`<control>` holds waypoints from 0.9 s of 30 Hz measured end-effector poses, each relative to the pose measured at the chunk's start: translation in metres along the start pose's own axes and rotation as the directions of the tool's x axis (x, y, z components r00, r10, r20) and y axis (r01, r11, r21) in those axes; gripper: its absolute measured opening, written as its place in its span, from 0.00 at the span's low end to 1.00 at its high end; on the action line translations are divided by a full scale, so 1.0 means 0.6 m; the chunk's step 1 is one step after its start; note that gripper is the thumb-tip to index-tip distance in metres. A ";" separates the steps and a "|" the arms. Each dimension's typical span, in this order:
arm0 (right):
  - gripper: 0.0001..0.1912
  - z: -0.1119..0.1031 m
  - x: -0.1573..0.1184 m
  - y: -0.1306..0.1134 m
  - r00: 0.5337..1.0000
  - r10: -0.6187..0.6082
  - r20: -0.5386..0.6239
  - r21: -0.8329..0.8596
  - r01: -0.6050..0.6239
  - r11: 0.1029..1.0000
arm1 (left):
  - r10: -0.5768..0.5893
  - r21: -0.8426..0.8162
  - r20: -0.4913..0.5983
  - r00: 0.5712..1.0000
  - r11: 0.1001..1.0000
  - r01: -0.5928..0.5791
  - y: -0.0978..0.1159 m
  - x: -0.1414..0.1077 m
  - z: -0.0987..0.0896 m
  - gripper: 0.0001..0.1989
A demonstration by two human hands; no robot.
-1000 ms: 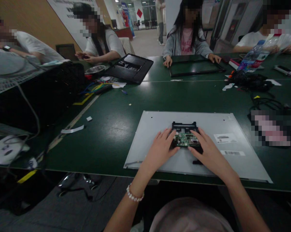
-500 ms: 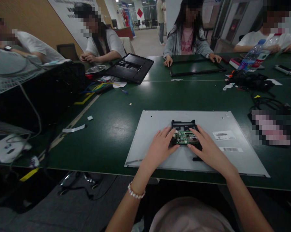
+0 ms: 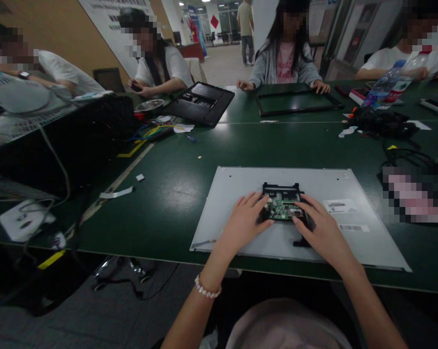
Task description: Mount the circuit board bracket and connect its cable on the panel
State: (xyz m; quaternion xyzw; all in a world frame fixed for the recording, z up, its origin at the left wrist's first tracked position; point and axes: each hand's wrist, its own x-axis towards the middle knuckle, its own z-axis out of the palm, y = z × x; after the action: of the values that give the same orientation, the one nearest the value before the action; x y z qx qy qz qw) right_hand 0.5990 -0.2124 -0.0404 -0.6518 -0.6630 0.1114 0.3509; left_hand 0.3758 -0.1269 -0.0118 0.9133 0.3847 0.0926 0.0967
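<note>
A grey metal panel (image 3: pixel 219 203) with white labels lies flat on the green table. Near its middle sits a black plastic frame (image 3: pixel 281 187) carrying a green circuit board (image 3: pixel 282 209). My left hand (image 3: pixel 243 220) touches the left side of this assembly, thumb at the lower edge and fingers over the upper left. Around the right side is my right hand (image 3: pixel 318 225), its thumb and fingers on the frame and board edge. Both hands hold the assembly between them.
Across the table (image 3: pixel 168 160), a person's hands are near an empty black bezel (image 3: pixel 299 112). A black cover (image 3: pixel 200 104) lies at the back left. Bottles (image 3: pixel 384 87), cables and a pixelated pink item (image 3: pixel 413 196) are at the right; a large black case (image 3: pixel 58 145) stands left.
The view has shifted slightly, while my hands stay around the board assembly. Across the table, one of the person's hands has left the bezel's left corner, and the bezel lies lower.
</note>
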 end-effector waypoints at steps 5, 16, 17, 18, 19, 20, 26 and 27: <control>0.20 0.003 -0.001 -0.010 1.000 0.005 -0.022 -0.001 -0.005 1.000 | 0.012 0.024 -0.009 1.000 1.000 -0.012 0.000 -0.009 -0.008 0.31; 0.22 0.007 -0.012 -0.014 1.000 0.001 0.023 0.003 -0.001 1.000 | -0.227 0.153 -0.256 0.940 0.950 0.271 -0.116 -0.022 -0.113 0.20; 0.22 0.004 -0.013 -0.015 1.000 0.005 0.026 0.006 -0.005 1.000 | -0.293 0.208 -0.286 0.912 0.911 0.357 -0.156 -0.021 -0.131 0.20; 0.22 0.001 -0.015 -0.017 1.000 0.008 0.028 0.010 -0.008 1.000 | -0.356 0.276 -0.315 0.880 0.853 0.444 -0.196 -0.021 -0.149 0.19; 0.22 -0.002 -0.015 -0.018 1.000 0.008 0.029 0.013 -0.009 1.000 | -0.402 0.298 -0.346 0.848 0.810 0.505 -0.236 -0.023 -0.166 0.18; 0.22 -0.006 -0.016 -0.018 1.000 0.008 0.028 0.017 -0.008 1.000 | -0.439 0.307 -0.376 0.816 0.772 0.556 -0.274 -0.027 -0.181 0.18; 0.22 -0.021 -0.012 -0.008 0.999 -0.003 0.033 0.011 0.002 1.000 | -0.532 0.407 -0.421 0.735 0.613 0.677 -0.430 -0.076 -0.214 0.13; 0.22 -0.021 -0.011 -0.006 0.999 -0.003 0.038 0.007 0.002 1.000 | -0.487 0.407 -0.356 0.798 0.687 0.601 -0.443 -0.083 -0.213 0.17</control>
State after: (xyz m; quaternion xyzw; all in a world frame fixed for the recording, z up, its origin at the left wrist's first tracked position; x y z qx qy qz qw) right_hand 0.6034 -0.2229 -0.0310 -0.6476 -0.6701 0.1256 0.3403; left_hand 0.1284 0.0329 0.0409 0.7329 0.6580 0.0566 -0.1635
